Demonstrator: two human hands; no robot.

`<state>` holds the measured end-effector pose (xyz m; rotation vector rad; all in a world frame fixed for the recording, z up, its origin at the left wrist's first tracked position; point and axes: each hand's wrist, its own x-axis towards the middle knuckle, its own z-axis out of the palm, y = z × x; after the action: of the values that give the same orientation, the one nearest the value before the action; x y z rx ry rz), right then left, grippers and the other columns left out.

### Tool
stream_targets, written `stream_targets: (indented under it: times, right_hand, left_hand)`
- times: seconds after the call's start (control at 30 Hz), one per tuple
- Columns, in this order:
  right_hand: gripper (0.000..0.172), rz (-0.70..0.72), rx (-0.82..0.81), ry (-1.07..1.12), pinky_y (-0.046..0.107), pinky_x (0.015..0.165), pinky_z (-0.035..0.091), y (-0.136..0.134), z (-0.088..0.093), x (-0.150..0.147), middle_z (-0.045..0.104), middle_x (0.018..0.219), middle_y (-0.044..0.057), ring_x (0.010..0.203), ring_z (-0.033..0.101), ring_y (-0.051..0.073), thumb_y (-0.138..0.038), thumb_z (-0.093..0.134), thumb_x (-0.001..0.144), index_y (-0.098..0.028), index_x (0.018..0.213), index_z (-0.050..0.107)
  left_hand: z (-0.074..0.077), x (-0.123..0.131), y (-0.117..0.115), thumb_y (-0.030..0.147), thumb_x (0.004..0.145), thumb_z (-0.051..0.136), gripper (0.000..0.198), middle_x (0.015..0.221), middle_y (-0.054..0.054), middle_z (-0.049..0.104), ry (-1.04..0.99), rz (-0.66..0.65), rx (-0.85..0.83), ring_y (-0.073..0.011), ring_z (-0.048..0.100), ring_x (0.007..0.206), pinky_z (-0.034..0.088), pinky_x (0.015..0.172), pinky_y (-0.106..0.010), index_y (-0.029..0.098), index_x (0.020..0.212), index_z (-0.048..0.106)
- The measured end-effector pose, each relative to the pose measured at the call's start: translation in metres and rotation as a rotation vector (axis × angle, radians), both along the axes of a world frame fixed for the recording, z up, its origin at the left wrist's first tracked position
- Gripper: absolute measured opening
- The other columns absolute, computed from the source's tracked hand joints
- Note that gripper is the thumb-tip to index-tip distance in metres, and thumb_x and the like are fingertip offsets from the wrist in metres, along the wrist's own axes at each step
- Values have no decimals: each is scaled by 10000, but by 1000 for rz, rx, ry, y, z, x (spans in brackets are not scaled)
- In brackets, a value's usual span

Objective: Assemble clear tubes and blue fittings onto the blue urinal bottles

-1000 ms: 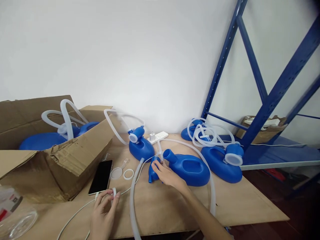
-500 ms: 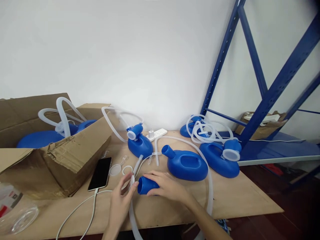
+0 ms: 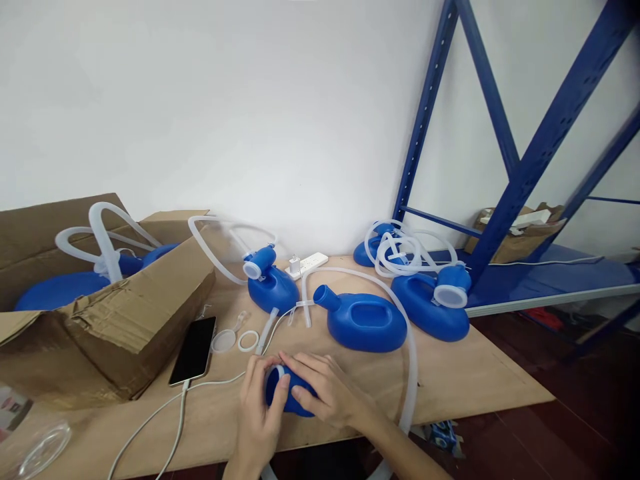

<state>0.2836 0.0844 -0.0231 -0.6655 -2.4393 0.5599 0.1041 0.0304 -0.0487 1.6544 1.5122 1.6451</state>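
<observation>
My right hand [image 3: 320, 390] grips a short blue plastic tube piece [image 3: 300, 401] from its right side, its wide mouth turned left. At that mouth, my left hand [image 3: 263, 393] has its fingers and thumb closed on the rim, where a whitish edge shows; whether this is a separate ring cannot be made out. Behind the hands lies a blue urinal bottle [image 3: 367, 322] with an uncovered neck. A clear hose [image 3: 411, 360] curves around it. Left of the hands are a white ring [image 3: 249, 341] and a clear cap [image 3: 223, 341] with a strap.
A cardboard box [image 3: 115, 327] with blue bottles and hoses stands left, beside a phone [image 3: 194, 350] on a charging cable. Other blue bottles [image 3: 273, 290] with hoses sit near a power strip [image 3: 314, 262]. A blue metal shelf [image 3: 530, 273] stands right; a clear container [image 3: 45, 448] lies front left.
My left hand has moved right and down, from beside the hose onto the mouth of the blue tube piece. My right hand keeps hold of that piece. The view has shifted slightly.
</observation>
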Motion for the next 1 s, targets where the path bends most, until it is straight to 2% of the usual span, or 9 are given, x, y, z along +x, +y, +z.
stream_targets:
  times: [0.07,0.17,0.3,0.43,0.57,0.67,0.8,0.9,1.0]
  right_hand:
    - [573,-13,33,55,401,1029,537,0,2,1,669,1411,140,1245,660,273,-380,374,1097,-205,1639,320]
    - [611,13,77,99,418,1006,554,0,8,5,649,1441,160,1219,680,270,-293,297,1105,-184,1684,135]
    - [630,-14,80,120,435,968,570,-3,15,12,648,1440,168,1207,686,285,-272,283,1102,-196,1690,71]
    - [591,-85,-56,144,435,1011,546,-2,19,14,656,1438,131,1201,686,283,-347,252,1110,-241,1685,160]
    - [579,-148,-256,251,430,1083,504,3,22,8,690,1380,100,1212,678,259,-424,257,1116,-271,1673,220]
    - [623,-172,-339,297,427,1146,453,5,26,6,679,1379,87,1280,635,240,-487,329,1106,-275,1675,190]
    - [836,-145,-285,72,500,1219,352,7,28,10,467,1612,101,1463,459,327,-584,683,932,-299,1631,324]
    - [1113,-188,-304,-20,559,1139,434,12,18,9,488,1587,140,1387,531,392,-504,883,735,-289,1645,281]
    - [951,-244,-388,144,528,1079,496,20,0,8,616,1435,136,1252,630,377,-403,928,643,-247,1494,535]
  left_hand:
    - [0,8,-4,490,1021,518,383,1289,-110,696,-70,-54,-47,-297,651,1222,514,1067,-465,249,1284,658]
    - [3,12,-6,478,1047,461,571,1647,-70,441,-162,-239,-109,-291,416,1512,328,1252,-496,317,1590,387]
    - [14,4,-2,507,1014,524,710,1722,-50,301,-78,-514,-95,-325,288,1577,215,1292,-563,336,1651,260]
    - [26,3,3,467,898,714,799,1682,-108,372,97,-449,-67,-388,333,1549,278,1253,-634,303,1608,387]
    - [32,8,15,442,875,723,584,1487,-161,607,191,-367,-48,-394,555,1387,421,1168,-614,242,1413,616]
    - [32,0,29,500,912,660,399,1244,-140,746,104,-222,-62,-346,697,1166,536,1044,-527,240,1211,705]
    - [33,-11,39,632,956,538,493,1163,-125,752,-114,55,-113,-314,704,1129,558,987,-477,230,1222,638]
    - [40,-10,35,651,950,557,672,1484,-149,596,-92,-186,-188,-324,592,1351,485,1113,-498,268,1492,459]
    - [46,-17,38,637,1006,438,676,1648,-113,424,-98,-395,-156,-316,497,1457,475,1143,-468,315,1593,336]
